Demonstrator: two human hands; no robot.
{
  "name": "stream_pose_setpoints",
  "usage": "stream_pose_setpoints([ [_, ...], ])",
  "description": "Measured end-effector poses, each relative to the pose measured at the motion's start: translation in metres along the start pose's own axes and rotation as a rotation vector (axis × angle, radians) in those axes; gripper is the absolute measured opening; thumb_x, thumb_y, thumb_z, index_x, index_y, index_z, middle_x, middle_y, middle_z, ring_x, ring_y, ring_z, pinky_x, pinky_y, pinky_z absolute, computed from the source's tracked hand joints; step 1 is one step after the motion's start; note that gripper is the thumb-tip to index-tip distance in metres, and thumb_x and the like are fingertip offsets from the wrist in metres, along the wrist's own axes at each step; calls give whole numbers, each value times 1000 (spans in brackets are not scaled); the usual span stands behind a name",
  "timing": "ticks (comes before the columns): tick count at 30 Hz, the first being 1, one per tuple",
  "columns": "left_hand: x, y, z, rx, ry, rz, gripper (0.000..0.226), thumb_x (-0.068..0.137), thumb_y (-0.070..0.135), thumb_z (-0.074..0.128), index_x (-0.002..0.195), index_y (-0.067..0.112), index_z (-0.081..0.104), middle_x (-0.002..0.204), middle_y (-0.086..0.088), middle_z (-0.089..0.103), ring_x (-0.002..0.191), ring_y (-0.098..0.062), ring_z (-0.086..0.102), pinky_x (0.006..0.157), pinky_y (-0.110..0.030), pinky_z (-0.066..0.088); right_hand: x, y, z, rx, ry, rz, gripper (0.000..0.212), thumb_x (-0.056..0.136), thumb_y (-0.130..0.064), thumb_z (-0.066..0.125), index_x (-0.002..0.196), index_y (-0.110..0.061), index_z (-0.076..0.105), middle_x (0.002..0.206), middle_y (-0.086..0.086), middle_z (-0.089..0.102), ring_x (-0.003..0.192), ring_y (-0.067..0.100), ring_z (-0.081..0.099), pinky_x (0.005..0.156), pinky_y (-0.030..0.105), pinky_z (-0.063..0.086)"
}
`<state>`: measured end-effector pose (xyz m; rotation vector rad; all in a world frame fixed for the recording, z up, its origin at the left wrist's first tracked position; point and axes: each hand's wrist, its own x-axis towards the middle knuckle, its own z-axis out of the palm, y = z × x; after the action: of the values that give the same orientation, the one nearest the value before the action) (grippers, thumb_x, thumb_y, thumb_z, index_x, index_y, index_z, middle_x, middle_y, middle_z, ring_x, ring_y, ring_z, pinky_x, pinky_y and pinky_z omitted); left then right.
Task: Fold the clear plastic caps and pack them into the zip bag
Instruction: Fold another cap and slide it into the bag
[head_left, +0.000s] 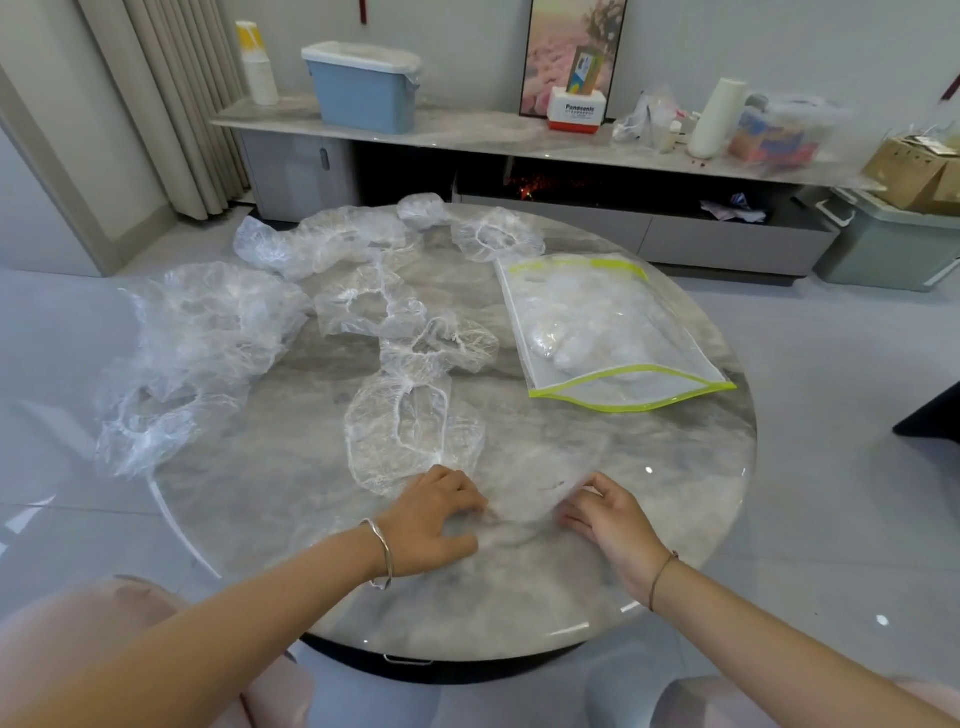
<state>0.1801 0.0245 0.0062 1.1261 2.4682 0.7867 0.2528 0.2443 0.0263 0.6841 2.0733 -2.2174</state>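
Note:
A blurred clear plastic cap (524, 499) lies flat on the round marble table (597, 587) near its front edge. My left hand (434, 522) grips its left side with curled fingers, and my right hand (605, 517) pinches its right side. Several more clear caps lie spread over the table's left and middle; the nearest cap (410, 431) sits just beyond my left hand. The zip bag (613, 332), clear with yellow-green edges, lies at the right with several folded caps inside.
A big heap of caps (208, 332) hangs over the table's left edge. Behind the table runs a low marble sideboard (467, 130) carrying a blue bin (363, 88), cups, a white roll and boxes. A grey crate (888, 244) stands at the far right.

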Motion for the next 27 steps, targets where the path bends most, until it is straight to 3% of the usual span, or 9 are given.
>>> stream_pose_setpoints([
  [5,13,13,17,-98,187,-61,16,76,60,55,72,45,52,86,18,55,89,-3,42,84,-16,31,5,-5,-6,63,77,155,12,91,5,52,86,-6,51,81,11,65,63,17,63,60,24,57],
  [9,23,21,20,-128,252,-132,28,87,39,61,63,39,46,72,18,54,80,-1,43,77,-19,33,8,-8,-9,-86,96,115,17,88,3,55,95,-10,46,85,11,61,60,14,58,57,25,50],
  [11,25,22,19,-61,243,-142,26,83,41,62,64,38,44,72,18,52,78,-3,43,76,-19,33,10,-3,-10,-279,200,-60,21,86,-4,58,99,-13,45,100,10,55,71,12,54,65,19,44],
  [13,24,24,17,36,293,-132,25,79,51,58,72,32,44,77,15,48,78,-8,42,73,-20,33,9,0,-14,-575,293,-373,31,84,-14,63,110,-15,45,114,1,46,89,7,49,79,12,38],
  [16,25,29,15,187,492,26,33,83,49,48,96,19,45,95,5,47,84,-14,44,76,-23,34,8,4,-18,-910,182,-713,47,89,-35,49,131,-15,46,137,-3,39,128,8,35,107,21,24],
  [19,28,31,16,304,462,240,42,91,40,46,126,17,44,127,0,48,112,-18,47,96,-27,33,7,15,-17,-1127,-26,-664,62,93,-54,22,146,-24,35,157,-10,13,145,6,3,117,26,2],
  [21,30,26,22,387,325,279,56,96,42,38,144,16,30,149,-2,33,135,-18,31,111,-32,20,9,23,-17,-1277,-137,-575,83,83,-72,-7,150,-29,14,155,-17,-8,142,1,-18,114,24,-14],
  [23,31,18,31,461,200,264,59,99,46,26,149,15,21,156,-3,21,143,-19,17,115,-35,11,11,27,-20,-1387,-211,-486,93,66,-75,-30,145,-32,-8,149,-21,-20,137,-2,-27,111,22,-21],
  [27,31,6,40,550,110,200,61,100,49,11,147,12,27,152,-5,30,139,-22,29,109,-35,17,15,30,-22,-1417,-291,-403,89,57,-77,-35,136,-37,-21,145,-22,-30,135,-1,-31,111,24,-22],
])
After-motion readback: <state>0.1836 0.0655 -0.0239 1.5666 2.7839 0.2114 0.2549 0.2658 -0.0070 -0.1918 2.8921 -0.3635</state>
